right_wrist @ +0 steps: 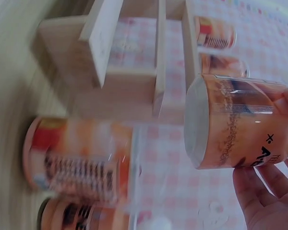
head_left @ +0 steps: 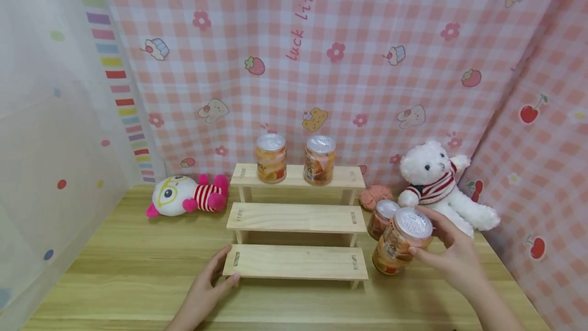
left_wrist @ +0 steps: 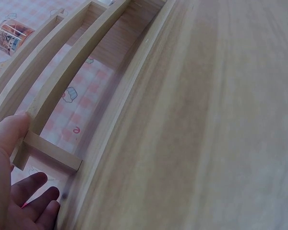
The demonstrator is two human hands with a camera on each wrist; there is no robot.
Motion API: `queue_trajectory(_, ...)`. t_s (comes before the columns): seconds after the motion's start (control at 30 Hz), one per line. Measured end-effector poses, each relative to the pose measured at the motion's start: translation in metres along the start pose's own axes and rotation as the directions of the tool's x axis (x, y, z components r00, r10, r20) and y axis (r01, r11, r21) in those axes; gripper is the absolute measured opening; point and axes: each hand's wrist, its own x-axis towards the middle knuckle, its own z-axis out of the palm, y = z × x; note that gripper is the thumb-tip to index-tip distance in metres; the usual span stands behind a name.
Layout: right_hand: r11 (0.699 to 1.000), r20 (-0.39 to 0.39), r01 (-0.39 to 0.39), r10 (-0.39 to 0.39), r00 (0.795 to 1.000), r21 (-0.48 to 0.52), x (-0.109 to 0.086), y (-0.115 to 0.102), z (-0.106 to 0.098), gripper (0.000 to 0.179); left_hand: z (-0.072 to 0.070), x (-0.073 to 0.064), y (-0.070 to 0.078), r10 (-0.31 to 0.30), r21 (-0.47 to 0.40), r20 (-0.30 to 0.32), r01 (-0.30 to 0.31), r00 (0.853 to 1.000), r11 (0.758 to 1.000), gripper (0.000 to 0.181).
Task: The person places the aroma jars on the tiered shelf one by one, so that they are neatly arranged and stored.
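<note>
My right hand [head_left: 452,259] grips a can [right_wrist: 245,124] with an orange fruit label and clear lid, lifted and tilted to the right of the wooden step shelf [head_left: 298,262]. Below it on the table stands a second labelled can [right_wrist: 81,163], partly hidden in the head view, with a third can [head_left: 381,218] close by. My left hand [head_left: 209,285] holds the left end of the lowest step, its thumb [left_wrist: 12,129] on the board and the other fingers beside the leg. On the top step stand a left can [head_left: 271,160] and a right can [head_left: 319,162].
A white teddy bear [head_left: 434,180] in a striped sweater sits at the back right, near a pinkish bundle [head_left: 374,197]. Left of the shelf lies a pink-and-white plush toy [head_left: 188,197]. A checked curtain [head_left: 294,91] hangs behind the wooden table [head_left: 115,269].
</note>
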Motion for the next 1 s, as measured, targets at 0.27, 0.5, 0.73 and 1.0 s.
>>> queue_trajectory(0.27,0.995,0.054,-0.023,0.018,0.998,0.100,0.019,-0.016,0.028,0.074,0.000,0.000,-0.001,0.009,0.000,0.002,-0.009,1.000,1.000,0.066)
queue_trajectory(0.5,0.983,0.086,-0.012,-0.004,0.996,0.182,0.037,-0.027,0.053,0.072,0.000,0.001,0.000,-0.002,-0.006,0.005,0.002,1.000,1.000,0.066)
queue_trajectory(0.73,0.977,0.126,-0.025,-0.002,0.992,0.211,0.053,-0.037,0.076,0.070,0.000,0.002,0.001,0.003,0.001,-0.007,-0.003,1.000,1.000,0.066)
queue_trajectory(1.0,0.970,0.144,0.075,-0.110,0.983,0.233,0.071,-0.047,0.105,0.071,0.000,0.000,0.003,-0.006,-0.011,0.002,0.006,1.000,1.000,0.066)
